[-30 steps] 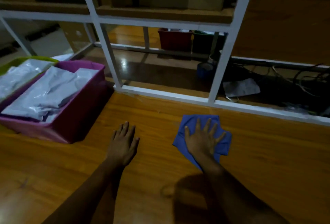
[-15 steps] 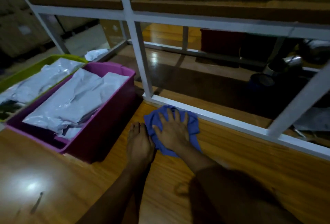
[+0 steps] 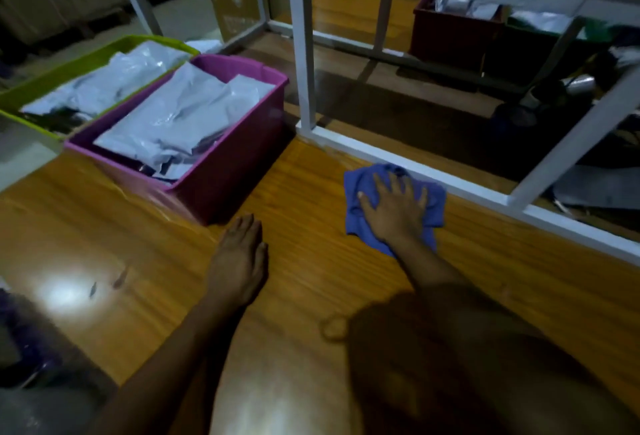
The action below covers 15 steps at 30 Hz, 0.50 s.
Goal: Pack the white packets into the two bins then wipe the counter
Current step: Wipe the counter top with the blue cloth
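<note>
My left hand (image 3: pixel 239 261) and my right hand (image 3: pixel 394 213) are bare. Behind the fingers, both forearms run bare from wrist to elbow. A pale nail shows on my right thumb.

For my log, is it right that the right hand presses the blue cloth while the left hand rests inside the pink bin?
No: in the head view the left hand lies on the counter beside the pink bin; the right hand does press the blue cloth.

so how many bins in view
4: a magenta bin on the counter, a lime-green bin left of it, and a red bin beside a dark green bin beyond the white frame. Others may be hidden.
</note>
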{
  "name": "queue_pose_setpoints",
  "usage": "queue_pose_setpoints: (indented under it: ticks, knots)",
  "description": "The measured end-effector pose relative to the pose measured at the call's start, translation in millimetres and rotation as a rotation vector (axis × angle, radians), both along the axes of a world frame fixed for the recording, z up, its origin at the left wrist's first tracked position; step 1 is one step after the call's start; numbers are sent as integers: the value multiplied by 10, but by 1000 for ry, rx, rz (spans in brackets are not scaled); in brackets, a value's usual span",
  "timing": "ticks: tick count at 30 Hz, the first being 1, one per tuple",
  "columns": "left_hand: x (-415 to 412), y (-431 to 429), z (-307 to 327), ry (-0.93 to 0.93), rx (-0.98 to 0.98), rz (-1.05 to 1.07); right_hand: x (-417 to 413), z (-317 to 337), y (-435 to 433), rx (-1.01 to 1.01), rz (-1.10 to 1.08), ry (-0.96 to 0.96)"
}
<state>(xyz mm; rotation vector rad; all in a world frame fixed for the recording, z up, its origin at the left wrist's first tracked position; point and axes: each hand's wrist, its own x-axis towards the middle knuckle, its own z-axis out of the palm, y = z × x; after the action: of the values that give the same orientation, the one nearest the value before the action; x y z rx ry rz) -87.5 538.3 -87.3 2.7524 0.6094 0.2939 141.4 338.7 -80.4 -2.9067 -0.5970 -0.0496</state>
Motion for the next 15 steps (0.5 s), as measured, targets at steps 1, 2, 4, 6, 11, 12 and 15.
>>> queue_pose_setpoints:
  ticks: [1,2,4,6,11,12,15]
  knots:
    - [-120,-5,13,8,-7,6,-202,4,79,19,-68,49]
    - [-243,-21,19,19,-16,26,-456,1,186,30,-59,75]
    - [-484,-68,55,-12,-12,90,-1057,-10,399,30,130,72]
    - [-697,-84,95,-69,-35,216,-1630,-13,461,8,389,67]
    - [-1283,-79,72,72,-2,259,-1969,-23,-236,2,627,22]
    - [-1411,-100,56,94,3,224,-1907,-42,-404,3,511,15]
    - [-1738,-181,70,124,-15,169,-2000,-5,-706,-10,112,30]
